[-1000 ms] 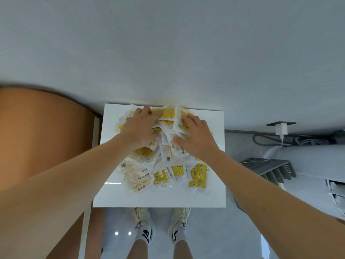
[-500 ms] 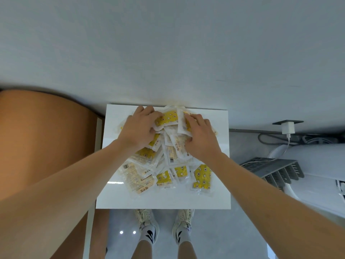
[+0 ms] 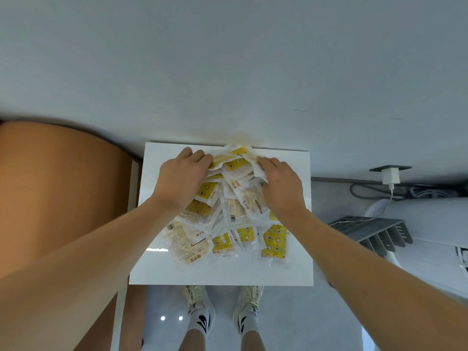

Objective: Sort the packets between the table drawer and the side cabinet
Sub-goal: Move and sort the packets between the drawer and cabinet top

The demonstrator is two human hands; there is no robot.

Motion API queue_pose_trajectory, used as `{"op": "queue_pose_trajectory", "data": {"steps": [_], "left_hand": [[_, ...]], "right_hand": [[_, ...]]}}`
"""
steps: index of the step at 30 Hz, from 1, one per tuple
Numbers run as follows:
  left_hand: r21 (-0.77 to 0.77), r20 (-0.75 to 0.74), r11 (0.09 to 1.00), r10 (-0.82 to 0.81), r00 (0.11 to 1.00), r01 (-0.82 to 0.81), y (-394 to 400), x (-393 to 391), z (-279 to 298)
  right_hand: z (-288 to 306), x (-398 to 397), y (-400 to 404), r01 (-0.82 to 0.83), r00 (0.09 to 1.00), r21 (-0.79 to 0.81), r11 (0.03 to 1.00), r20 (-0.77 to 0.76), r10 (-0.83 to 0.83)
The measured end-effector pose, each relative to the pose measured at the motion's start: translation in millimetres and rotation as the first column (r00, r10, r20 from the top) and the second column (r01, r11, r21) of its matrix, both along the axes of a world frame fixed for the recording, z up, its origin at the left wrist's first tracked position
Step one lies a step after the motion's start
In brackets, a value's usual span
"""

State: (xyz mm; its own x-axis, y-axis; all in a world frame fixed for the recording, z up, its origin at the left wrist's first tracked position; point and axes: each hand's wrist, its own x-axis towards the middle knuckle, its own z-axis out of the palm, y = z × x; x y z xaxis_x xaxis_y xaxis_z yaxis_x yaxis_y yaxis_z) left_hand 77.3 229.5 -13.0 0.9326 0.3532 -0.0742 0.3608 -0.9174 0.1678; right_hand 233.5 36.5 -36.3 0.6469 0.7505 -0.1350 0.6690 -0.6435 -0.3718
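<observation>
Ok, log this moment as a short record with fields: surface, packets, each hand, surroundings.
surface: white table top, set against a pale wall
packets: loose overlapping pile of yellow-and-clear packets on the table, heaped highest at the far edge
left hand: fingers curled into the far left side of the pile, gripping packets
right hand: fingers curled into the far right side of the pile, gripping packets
surroundings: orange-brown cabinet to the left; white charger plugged in to the right
drawer: not visible

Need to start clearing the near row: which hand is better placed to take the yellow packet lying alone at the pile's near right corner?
Right, probably. The yellow plastic packet lies just below the right hand; the left hand grips packets across the pile.
</observation>
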Motion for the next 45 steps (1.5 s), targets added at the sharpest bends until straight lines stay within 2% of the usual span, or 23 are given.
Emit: {"op": "queue_pose_trajectory", "data": {"steps": [6,10,17,24,26,28,34,39,45], "left_hand": [[0.056,-0.059,0.998,-0.038,0.998,0.041,7.9,-10.6,14.3],[0.098,-0.070,0.995,0.010,0.998,-0.003,10.7,-23.7,50.0],[0.139,-0.108,0.976,0.185,0.977,-0.170,-0.4,-78.9,187.7],[0.152,-0.075,0.890,0.444,0.893,-0.430,-71.3,-192.0,336.4],[0.152,-0.047,0.814,0.572,0.819,-0.560,-102.6,-239.8,361.4],[0.138,-0.033,0.706,0.705,0.709,-0.695,-135.2,-288.3,377.6],[0.131,-0.032,0.386,0.922,0.385,-0.913,-239.4,-427.2,421.8],[0.151,0.038,0.069,0.996,0.075,-0.986,-316.8,-543.8,431.2],[0.080,0.092,-0.247,0.967,-0.239,-0.966,-416.6,-691.8,419.9]], "right_hand": [[23.5,6.5,2.9,-0.056,0.993,0.008,0.998,0.103,0.055],[58.9,-3.0,4.8,-0.113,0.986,0.019,0.993,0.124,0.110],[188.4,-42.1,4.2,-0.163,0.981,-0.008,0.987,0.102,0.163],[327.1,-119.9,16.8,-0.420,0.906,0.085,0.904,0.103,0.411],[355.4,-157.1,21.9,-0.538,0.843,0.126,0.834,0.088,0.530],[380.4,-199.0,25.8,-0.649,0.761,0.128,0.750,0.095,0.642],[427.1,-343.9,19.8,-0.903,0.422,0.162,0.397,0.164,0.892],[440.2,-489.2,4.5,-0.992,0.106,0.085,0.089,0.215,0.971],[443.7,-690.1,-37.8,-0.969,-0.227,0.046,-0.243,0.226,0.947]]}}
